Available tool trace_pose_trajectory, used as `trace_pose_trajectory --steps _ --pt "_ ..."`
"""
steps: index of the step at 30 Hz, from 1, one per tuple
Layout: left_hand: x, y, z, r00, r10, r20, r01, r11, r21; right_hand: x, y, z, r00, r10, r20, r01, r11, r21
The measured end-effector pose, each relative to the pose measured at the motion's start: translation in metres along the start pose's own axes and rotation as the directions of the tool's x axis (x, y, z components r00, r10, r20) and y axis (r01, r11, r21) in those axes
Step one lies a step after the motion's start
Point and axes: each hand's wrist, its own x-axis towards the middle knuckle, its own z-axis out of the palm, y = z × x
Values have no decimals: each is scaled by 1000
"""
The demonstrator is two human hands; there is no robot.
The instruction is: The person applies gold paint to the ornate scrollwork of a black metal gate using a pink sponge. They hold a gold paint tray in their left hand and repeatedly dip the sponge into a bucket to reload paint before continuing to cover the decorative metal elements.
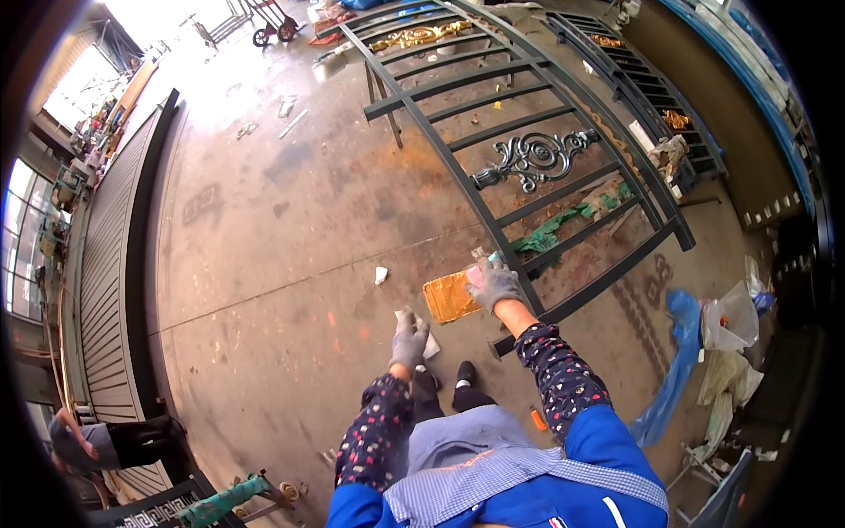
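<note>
Right hand (497,286): gloved in grey, reaching forward beside the railing, over the right end of the gold slab; your fingers are bent, and you cannot tell from this view how firmly they close.
Pink piece (475,276): at the fingers of your right hand; whether they grip it or only touch it cannot be told.
Gold slab (446,297): rectangular, just left of the railing's near end and in front of your feet; its support is not clear.
Left hand (408,342): gloved in grey, left of the slab and apart from it, your fingers partly curled; a white scrap (431,346) shows just beside it, but whether you hold anything cannot be told.
Railing (493,214): dark grey, slanting away from your right hand, a stand leg visible under its far part.
Ornaments: a dark scroll (537,158) between the near bars, a gold scroll (421,35) between the far ones.
Green sheeting (547,232): seen between the bars nearest you.
Floor to your right: an orange object (538,420) near your sleeve, then blue film (673,370).
</note>
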Motion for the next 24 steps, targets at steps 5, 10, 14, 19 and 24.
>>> trace_pose_trajectory --steps 5,10,14,19,24 --pt "96 9 16 996 -83 -42 82 996 -25 47 -25 -6 988 112 109 -110 993 -32" --pt "131 -12 42 995 -45 93 69 958 -278 68 -12 18 991 126 47 -125 992 -17" --pt "136 -8 54 990 -56 130 105 904 -415 71 -5 13 994 107 14 -107 993 -42" --pt "133 -21 53 993 -27 115 71 916 -394 70 -6 15 1000 19 -17 -20 999 -37" --pt "129 18 28 987 -6 159 111 742 -661 59 -4 -8 997 4 -80 14 977 215"
